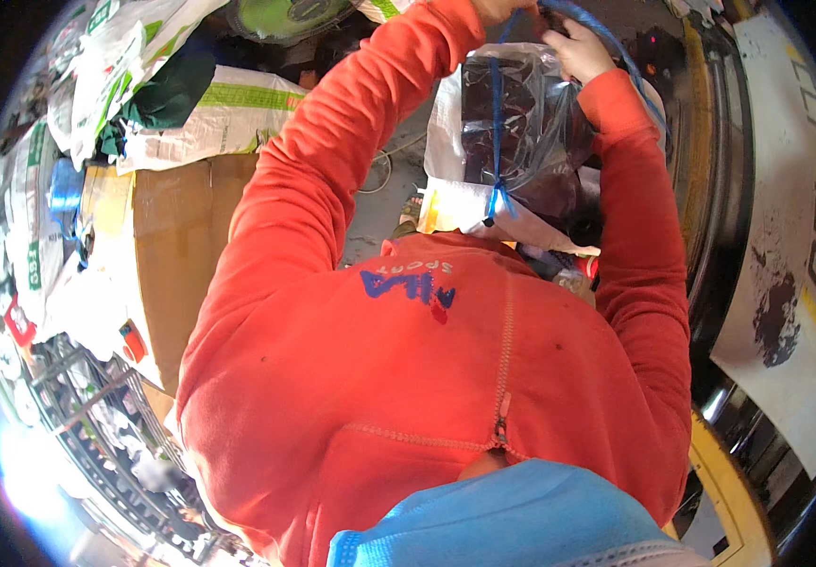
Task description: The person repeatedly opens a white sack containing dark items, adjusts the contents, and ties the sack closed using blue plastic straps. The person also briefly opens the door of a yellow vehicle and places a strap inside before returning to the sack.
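At the top edge, my right hand (580, 49) is closed, its fingers pinched on a blue cord (630, 61). The cord loops out over my right wrist. My left hand (497, 8) is beside it, partly cut off by the frame edge; its fingers look closed on the same cord. Just below both hands stands a bundle (507, 123) of dark stuff in clear plastic, with white sheeting around its lower part. A strand of blue cord runs down the bundle to a knot (497, 200). What exactly is inside the plastic I cannot make out.
To the left stands a cardboard box (190, 250) with white and green sacks (228, 113) behind it. On the right is a dark machine edge beside a white printed panel (786, 236). A yellow frame (734, 491) is at the lower right.
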